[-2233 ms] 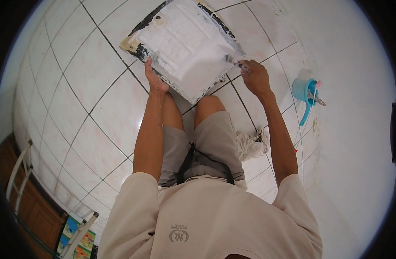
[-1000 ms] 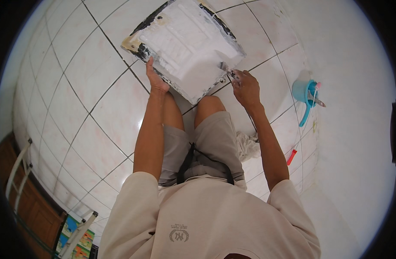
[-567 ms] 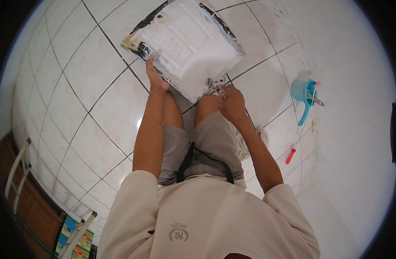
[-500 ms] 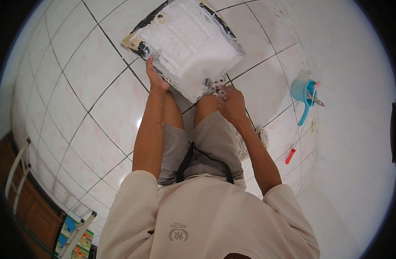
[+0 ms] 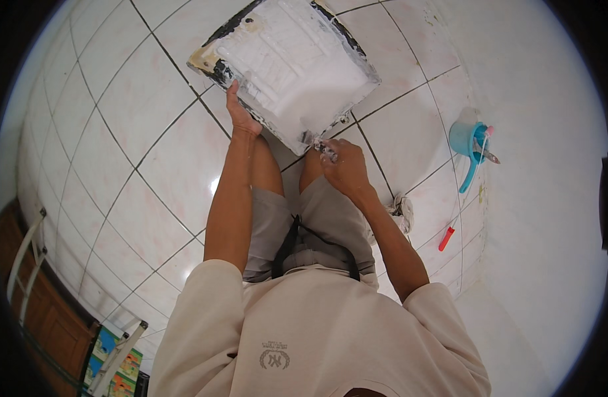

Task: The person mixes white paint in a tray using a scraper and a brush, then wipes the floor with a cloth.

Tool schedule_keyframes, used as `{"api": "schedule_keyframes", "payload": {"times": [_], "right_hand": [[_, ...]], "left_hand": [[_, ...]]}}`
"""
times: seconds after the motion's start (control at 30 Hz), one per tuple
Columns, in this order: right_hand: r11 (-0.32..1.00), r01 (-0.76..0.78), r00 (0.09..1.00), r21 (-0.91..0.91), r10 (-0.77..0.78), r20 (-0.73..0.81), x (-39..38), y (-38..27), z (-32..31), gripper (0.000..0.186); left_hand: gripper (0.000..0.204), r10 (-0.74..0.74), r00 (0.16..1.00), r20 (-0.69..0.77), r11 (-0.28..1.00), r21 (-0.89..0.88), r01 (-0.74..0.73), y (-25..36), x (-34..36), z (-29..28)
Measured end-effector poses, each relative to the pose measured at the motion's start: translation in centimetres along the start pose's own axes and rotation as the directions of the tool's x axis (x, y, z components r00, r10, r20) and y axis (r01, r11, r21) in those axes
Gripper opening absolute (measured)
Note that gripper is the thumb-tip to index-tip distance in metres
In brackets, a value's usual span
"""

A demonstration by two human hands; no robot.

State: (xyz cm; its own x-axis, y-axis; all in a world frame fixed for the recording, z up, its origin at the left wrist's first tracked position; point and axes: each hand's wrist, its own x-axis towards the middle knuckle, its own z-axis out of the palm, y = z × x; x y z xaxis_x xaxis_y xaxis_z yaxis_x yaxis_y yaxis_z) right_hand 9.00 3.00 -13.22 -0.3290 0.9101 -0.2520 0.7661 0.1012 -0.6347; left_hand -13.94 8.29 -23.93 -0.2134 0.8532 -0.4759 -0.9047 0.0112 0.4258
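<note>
A black paint tray (image 5: 373,78), coated inside with white paint, is tilted over my knees. My left hand (image 5: 242,118) grips its left edge, with the thumb up along the rim and the other fingers hidden beneath. At the tray's near corner, my right hand (image 5: 345,164) is closed round a small paint-smeared tool (image 5: 308,137). Its flat grey end touches the painted surface; whether it is a brush or a scraper I cannot tell. White paint smears the right fingers.
By the white wall on the right stands a blue dipper (image 5: 461,137) with a paint-stained tool in it. A red handle (image 5: 446,239) lies nearer on the tiles. Beside my right thigh is a crumpled pale cloth or bag (image 5: 403,213). Metal ladder legs (image 5: 27,264) rise at the lower left.
My right hand has drawn the tool left and slightly nearer, toward the tray's near corner. The left hand keeps its grip; the tray has shifted only slightly.
</note>
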Motion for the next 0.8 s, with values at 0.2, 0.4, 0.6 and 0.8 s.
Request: {"api": "schedule_keyframes", "payload": {"times": [0.2, 0.4, 0.6, 0.8], "right_hand": [[1.0, 0.024, 0.997, -0.012, -0.024, -0.075, 0.2, -0.2, 0.7, 0.03], [0.999, 0.041, 0.995, 0.028, -0.038, -0.096, 0.5, -0.1, 0.7, 0.028], [0.999, 0.025, 0.985, 0.039, -0.018, -0.169, 1.6, 1.7, -0.2, 0.028], [0.987, 0.159, 0.976, -0.002, -0.157, -0.149, 2.5, 3.7, -2.1, 0.029]], "left_hand": [[0.057, -0.01, 0.999, -0.035, 1.0, -0.013, 0.01, 0.0, 0.1, -0.2], [0.057, 0.015, 0.998, -0.061, 1.0, 0.014, -0.014, -0.1, 0.1, -0.1], [0.058, -0.011, 1.0, -0.024, 1.0, -0.006, 0.011, -0.2, 0.1, 0.3], [0.059, -0.023, 0.999, -0.03, 0.999, -0.024, 0.022, 0.0, 0.3, -0.6]]}}
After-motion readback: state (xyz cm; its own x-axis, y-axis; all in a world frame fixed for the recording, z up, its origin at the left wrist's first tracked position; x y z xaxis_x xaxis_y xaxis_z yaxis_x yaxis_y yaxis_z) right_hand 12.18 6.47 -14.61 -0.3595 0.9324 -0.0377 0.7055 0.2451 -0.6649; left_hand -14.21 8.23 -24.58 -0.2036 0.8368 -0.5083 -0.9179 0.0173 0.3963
